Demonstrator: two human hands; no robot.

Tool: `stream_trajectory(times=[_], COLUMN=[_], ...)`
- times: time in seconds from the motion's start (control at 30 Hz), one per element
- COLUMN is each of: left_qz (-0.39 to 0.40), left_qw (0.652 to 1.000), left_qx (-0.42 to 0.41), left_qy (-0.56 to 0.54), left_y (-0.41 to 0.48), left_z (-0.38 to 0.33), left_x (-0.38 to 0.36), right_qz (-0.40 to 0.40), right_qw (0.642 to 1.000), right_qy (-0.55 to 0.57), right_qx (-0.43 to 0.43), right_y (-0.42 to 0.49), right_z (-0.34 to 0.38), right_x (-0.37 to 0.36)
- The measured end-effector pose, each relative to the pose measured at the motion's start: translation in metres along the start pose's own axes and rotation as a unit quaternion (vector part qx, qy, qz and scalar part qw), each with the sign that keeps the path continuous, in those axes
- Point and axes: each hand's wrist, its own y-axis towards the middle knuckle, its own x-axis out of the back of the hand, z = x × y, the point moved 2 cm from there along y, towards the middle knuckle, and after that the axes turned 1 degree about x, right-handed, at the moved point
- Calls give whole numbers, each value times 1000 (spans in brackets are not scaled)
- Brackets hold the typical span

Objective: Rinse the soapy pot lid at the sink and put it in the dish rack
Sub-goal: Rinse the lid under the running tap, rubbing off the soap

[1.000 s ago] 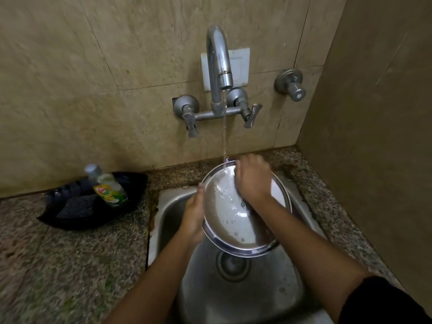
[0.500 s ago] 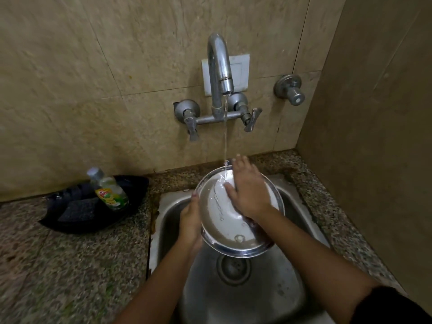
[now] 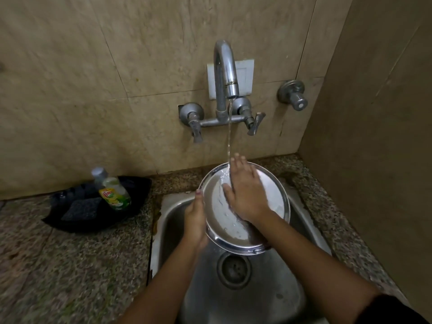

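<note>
A round steel pot lid point(image 3: 275, 197) is held tilted over the steel sink point(image 3: 268, 293), its inner face towards me. My left hand point(image 3: 195, 220) grips the lid's left rim. My right hand point(image 3: 245, 192) lies flat on the inner face with fingers spread, not gripping. A thin stream of water from the tap point(image 3: 225, 73) lands on the lid's upper edge beside my right fingers. No dish rack is in view.
A black tray point(image 3: 70, 220) on the granite counter at left holds a dish-soap bottle point(image 3: 112, 190) and a dark scrub pad point(image 3: 80, 208). A wall valve point(image 3: 293, 94) sits right of the tap. A side wall stands close on the right.
My right hand has opened from a curled grip near the lid's top and slid flat across its inner face. The view has shifted down slightly. My left hand keeps its hold.
</note>
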Motion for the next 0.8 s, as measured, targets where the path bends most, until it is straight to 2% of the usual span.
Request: stream_trajectory(times=[0.13,0.2,0.27,0.37,0.47,0.53,0.6,0.67,0.73,0.8], left_qz=[19,3,-25,-33,-14,-10,-11,-11,-13,-3], left_qw=[1000,999,999,998,999,1000,1000,999,999,998], left_qx=[-14,-22,-33,-43,-26,-19,-26,-37,-49,-57], left_qy=[-19,-24,-13,24,32,18,-11,-23,-19,-11], left_y=[1,5,9,5,-6,-8,-6,0,1,0], left_z=[-9,-11,-15,-14,-7,-7,-14,-19,-20,-20], left_x=[-3,3,11,8,-8,-17,-18,-10,-1,3], right_qz=[57,79,77,30,-21,-13,25,54,51,13], right_qw=[979,969,975,993,1000,998,986,971,975,989], right_qy=[9,10,-13,-75,-21,22,26,14,-20,-46], right_qx=[194,234,209,84,-9,53,165,232,216,143], right_y=[-19,-41,-52,-36,0,12,-3,-29,-44,-42], right_z=[43,29,-3,-41,-24,7,30,28,6,-19], right_x=[0,3,4,6,11,13,11,10,6,7])
